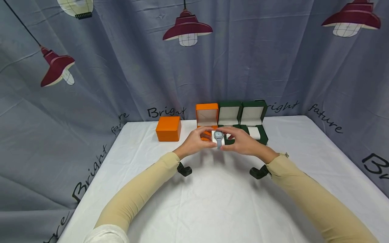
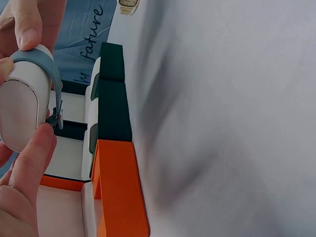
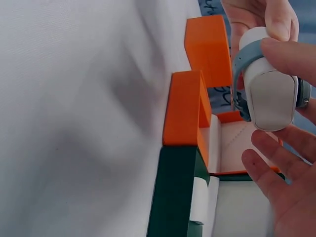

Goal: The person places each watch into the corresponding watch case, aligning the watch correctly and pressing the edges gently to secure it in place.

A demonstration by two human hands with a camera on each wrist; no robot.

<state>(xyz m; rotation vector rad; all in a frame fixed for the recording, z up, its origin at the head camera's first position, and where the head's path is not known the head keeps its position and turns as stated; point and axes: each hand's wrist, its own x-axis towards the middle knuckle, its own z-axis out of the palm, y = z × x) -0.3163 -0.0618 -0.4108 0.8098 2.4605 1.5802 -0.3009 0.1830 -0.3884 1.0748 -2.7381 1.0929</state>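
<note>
A wristwatch with a blue-grey strap is wrapped round a white watch cushion, raised between both hands, its dial towards the head camera. My left hand grips the cushion's left end by thumb and fingers; in the left wrist view one fingertip is right at the strap's buckle. From the right side, my right hand holds the same cushion, its thumb on top at the strap. Behind the hands stand an open orange watch box and two open dark green boxes, partly hidden.
A closed orange box stands left of the open boxes on the white-covered table. The rightmost green box holds a white cushion. A gold watch lies near the table's edge. A grey printed curtain hangs behind.
</note>
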